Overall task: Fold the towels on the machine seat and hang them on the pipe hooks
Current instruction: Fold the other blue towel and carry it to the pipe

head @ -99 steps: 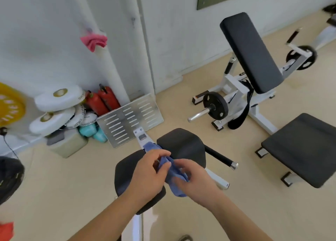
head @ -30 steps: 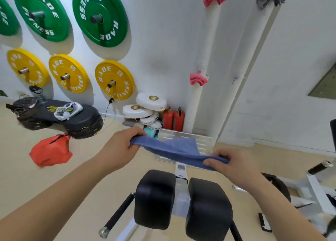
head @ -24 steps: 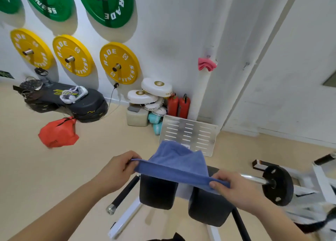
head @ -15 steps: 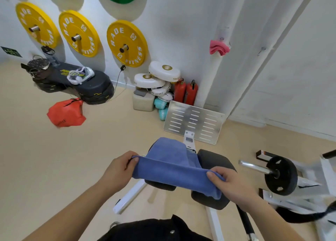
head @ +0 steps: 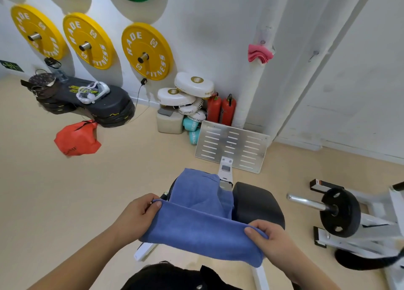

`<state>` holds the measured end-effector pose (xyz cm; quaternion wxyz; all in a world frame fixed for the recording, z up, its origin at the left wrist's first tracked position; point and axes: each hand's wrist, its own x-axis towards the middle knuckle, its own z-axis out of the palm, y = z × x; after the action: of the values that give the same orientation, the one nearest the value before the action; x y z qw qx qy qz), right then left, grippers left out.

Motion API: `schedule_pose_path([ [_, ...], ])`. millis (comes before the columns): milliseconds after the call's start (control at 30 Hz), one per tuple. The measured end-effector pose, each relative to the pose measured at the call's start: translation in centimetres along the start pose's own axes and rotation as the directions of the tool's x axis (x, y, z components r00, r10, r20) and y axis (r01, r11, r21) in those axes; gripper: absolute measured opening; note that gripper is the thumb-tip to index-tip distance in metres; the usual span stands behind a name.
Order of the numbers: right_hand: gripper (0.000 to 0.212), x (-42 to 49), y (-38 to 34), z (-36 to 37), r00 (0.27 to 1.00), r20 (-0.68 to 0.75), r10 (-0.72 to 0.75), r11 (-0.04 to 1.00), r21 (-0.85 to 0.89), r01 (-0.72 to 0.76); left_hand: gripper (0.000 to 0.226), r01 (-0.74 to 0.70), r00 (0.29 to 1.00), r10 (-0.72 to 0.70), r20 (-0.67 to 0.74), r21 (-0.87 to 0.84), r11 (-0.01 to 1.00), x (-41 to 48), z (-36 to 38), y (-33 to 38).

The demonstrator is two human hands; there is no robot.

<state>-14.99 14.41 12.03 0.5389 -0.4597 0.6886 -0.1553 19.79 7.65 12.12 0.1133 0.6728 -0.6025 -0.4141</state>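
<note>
A blue towel [head: 201, 219] lies draped over the black split seat pads [head: 258, 202] of the machine, its far end spread on the left pad. My left hand [head: 137, 213] pinches the towel's near left corner and my right hand [head: 269, 237] pinches the near right corner, holding the fold stretched between them. On the white pipe [head: 255, 55] against the wall a pink towel [head: 259, 53] hangs folded on a hook.
Yellow and green weight plates [head: 146, 51] hang on the wall. White pads, red extinguishers [head: 222, 110] and a slotted metal footplate [head: 231, 149] stand ahead. A red bag [head: 76, 139] and black steps lie left; a plate-loaded machine [head: 338, 211] stands right.
The towel has come down from mid-air onto the seat pads, and both hands have drawn its near edge toward me. The view has tilted downward.
</note>
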Motion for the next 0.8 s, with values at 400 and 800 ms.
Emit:
schedule_pose_path([
  [400,0.017,12.4,-3.0,-3.3,0.974,-0.224,0.045,0.996,0.089,-0.025,0.022,0.027,1.0,-0.027,0.002,0.049,0.998,15.3,-0.1,3.1],
  [800,0.014,30.0,-2.8,-5.5,0.952,-0.151,0.266,0.953,-0.108,-0.284,0.026,0.187,0.954,-0.239,0.182,0.264,0.946,33.8,3.4,1.3],
])
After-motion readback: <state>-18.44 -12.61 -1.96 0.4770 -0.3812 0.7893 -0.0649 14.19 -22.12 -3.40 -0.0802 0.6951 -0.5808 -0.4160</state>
